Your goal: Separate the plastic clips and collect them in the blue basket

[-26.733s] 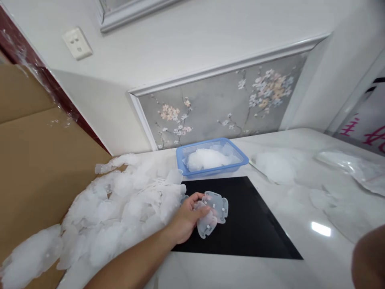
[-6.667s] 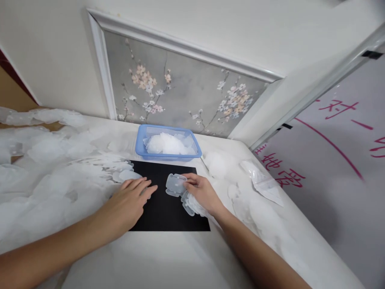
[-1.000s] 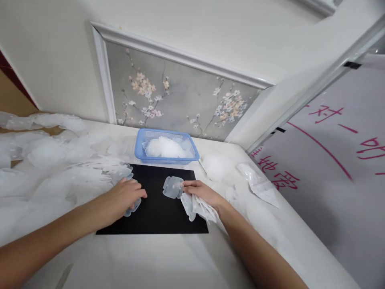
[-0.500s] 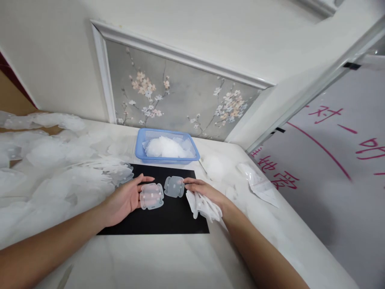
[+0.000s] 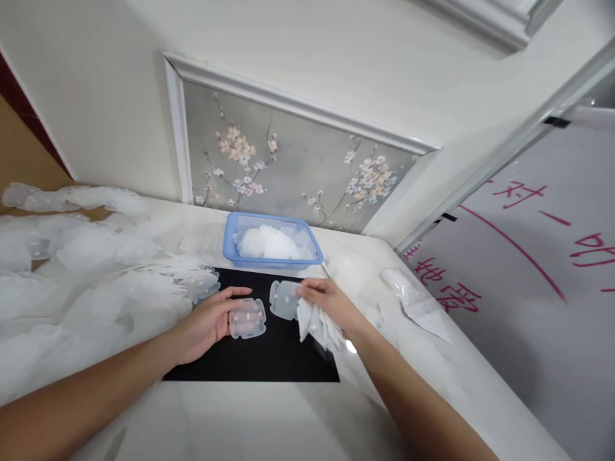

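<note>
We recorded one white counter and, leaning at its right, one whiteboard with pink writing. One large heap of translucent plastic pieces covered the counter's left side. One black mat lay in the middle. One blue basket stood just behind the mat and held more of the same pieces. One clear bag lay near the whiteboard.

Two hands worked over the mat. The left hand lay palm up and loosely grasped a single piece at its fingertips, above the mat. The right hand was clenched on a bundle of pieces at the mat's right edge. Its fingertips also touched a second piece, which lay flat on the mat just beside the first.

We could not count the pieces in the heap, basket or bundle, since they overlapped and blurred together. The heap ran off the left edge, and the whiteboard off the right. The right hand covered part of the second piece, and the writing was cut off.
</note>
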Motion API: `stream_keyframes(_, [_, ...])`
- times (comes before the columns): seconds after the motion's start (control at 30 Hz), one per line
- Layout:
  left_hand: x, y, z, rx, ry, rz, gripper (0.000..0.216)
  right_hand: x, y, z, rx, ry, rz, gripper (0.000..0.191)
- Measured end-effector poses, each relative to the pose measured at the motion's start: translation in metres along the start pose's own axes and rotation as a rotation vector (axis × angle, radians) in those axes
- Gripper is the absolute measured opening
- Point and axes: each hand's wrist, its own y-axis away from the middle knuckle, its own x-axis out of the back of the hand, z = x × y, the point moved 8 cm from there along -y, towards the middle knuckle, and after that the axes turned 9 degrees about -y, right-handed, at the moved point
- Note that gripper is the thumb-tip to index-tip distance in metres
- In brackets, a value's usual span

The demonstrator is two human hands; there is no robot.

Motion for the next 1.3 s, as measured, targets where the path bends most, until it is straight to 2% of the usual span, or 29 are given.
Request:
stream_keyframes(0.1, [0.001, 0.001, -0.001, -0.002, -0.009, -0.012, 0.034, -0.003, -0.031, -0.045, 0.061, 0.089, -0.036, 0.034])
stream_keyframes(0.2, [0.002, 0.000, -0.002, -0.025, 0.002, -0.040, 0.033, -0.016, -0.081, -0.084, 0.113, 0.196, -0.078, 0.030])
stream_keyframes(0.3, [0.002, -0.002, -0.003, -0.033, 0.003, -0.056, 0.030, -0.032, -0.132, -0.101, 0.155, 0.609, -0.088, 0.030])
stream_keyframes(0.4, [0.002, -0.002, -0.004, -0.040, 0.011, -0.064, 0.029, -0.038, -0.164, -0.105, 0.237, 0.759, 0.001, 0.028])
stream_keyframes(0.47, [0.001, -0.003, -0.006, -0.042, 0.018, -0.073, 0.031, -0.035, -0.168, -0.105, 0.299, 0.775, 0.072, 0.029])
stream_keyframes(0.53, [0.000, -0.004, -0.006, -0.046, 0.030, -0.081, 0.030, -0.029, -0.158, -0.105, 0.376, 0.778, 0.142, 0.028])
stream_keyframes(0.63, [0.000, -0.006, -0.006, -0.045, 0.081, -0.089, 0.026, -0.020, -0.119, -0.101, 0.495, 0.751, 0.227, 0.029])
stream_keyframes(0.7, [0.001, -0.007, -0.007, -0.023, 0.117, -0.092, 0.028, -0.021, -0.083, -0.092, 0.583, 0.682, 0.225, 0.028])
stream_keyframes(0.73, [0.001, -0.007, -0.008, -0.013, 0.128, -0.096, 0.030, -0.025, -0.064, -0.082, 0.605, 0.628, 0.180, 0.025])
stream_keyframes(0.87, [-0.002, -0.007, -0.008, -0.018, 0.128, -0.122, 0.039, -0.046, -0.009, -0.014, 0.391, 0.436, -0.012, 0.022])
stream_keyframes(0.97, [-0.008, -0.005, -0.007, -0.074, 0.046, -0.148, 0.045, -0.058, 0.013, 0.028, 0.240, 0.162, -0.076, 0.041])
stream_keyframes(1.0, [-0.009, -0.003, -0.005, -0.114, -0.031, -0.143, 0.046, -0.061, 0.016, 0.037, 0.209, 0.084, -0.086, 0.045])
stream_keyframes(1.07, [-0.006, 0.001, 0.008, -0.266, -0.309, -0.071, 0.045, -0.063, 0.019, 0.043, 0.186, 0.013, -0.084, 0.041])
stream_keyframes(1.2, [-0.004, 0.024, 0.048, -0.713, -1.195, 0.222, 0.032, -0.048, 0.018, 0.031, 0.281, 0.149, 0.001, 0.017])
stream_keyframes(1.23, [-0.005, 0.028, 0.050, -0.753, -1.406, 0.258, 0.036, -0.043, 0.018, 0.029, 0.293, 0.174, 0.016, 0.015])
stream_keyframes(1.3, [-0.002, 0.028, 0.045, -0.708, -1.727, 0.270, 0.044, -0.035, 0.016, 0.028, 0.281, 0.188, 0.025, 0.015])
